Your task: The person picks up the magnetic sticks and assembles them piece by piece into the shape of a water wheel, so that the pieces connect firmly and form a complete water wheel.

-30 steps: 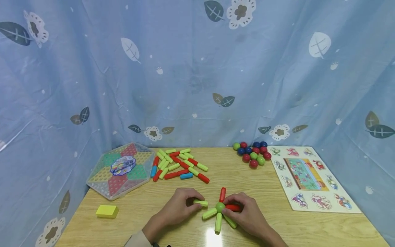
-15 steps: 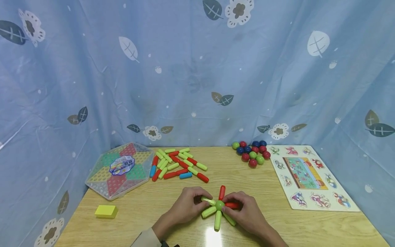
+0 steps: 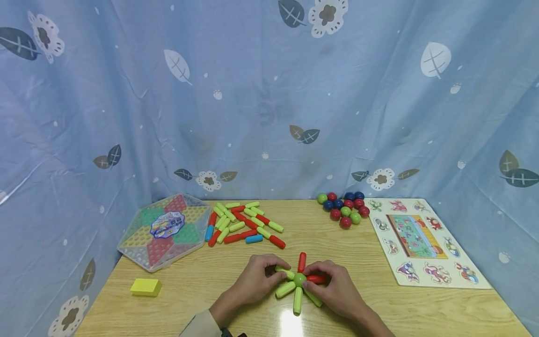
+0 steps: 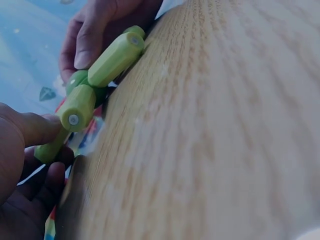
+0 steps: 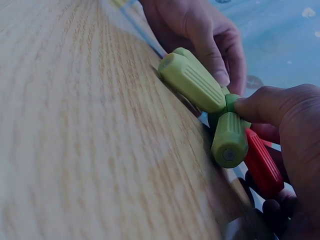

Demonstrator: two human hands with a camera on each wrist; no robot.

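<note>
My left hand [image 3: 262, 279] pinches a yellow-green magnetic rod [image 3: 284, 272] between thumb and fingers. Its inner end meets a green ball [image 3: 300, 280], the hub of a star shape lying on the table. Two more yellow-green rods [image 3: 297, 301] reach toward me, and a third sits partly behind my right hand [image 3: 337, 288]. One red rod [image 3: 302, 262] points away from me; another red rod [image 3: 316, 279] points right, under my right fingers. In the right wrist view, my right thumb presses the green ball [image 5: 231, 102], with the fingers behind it near the red rod [image 5: 263, 164].
Loose red, yellow-green and blue rods [image 3: 238, 236] lie at the back left, beside a hexagonal Chinese checkers box [image 3: 185, 255]. A yellow block [image 3: 145, 287] rests front left. Red, blue and green balls [image 3: 345, 223] gather at the back, near a picture puzzle board [image 3: 389, 262].
My left hand has moved right, bringing its yellow-green rod up to the green ball. In the last half second both hands have stayed almost still.
</note>
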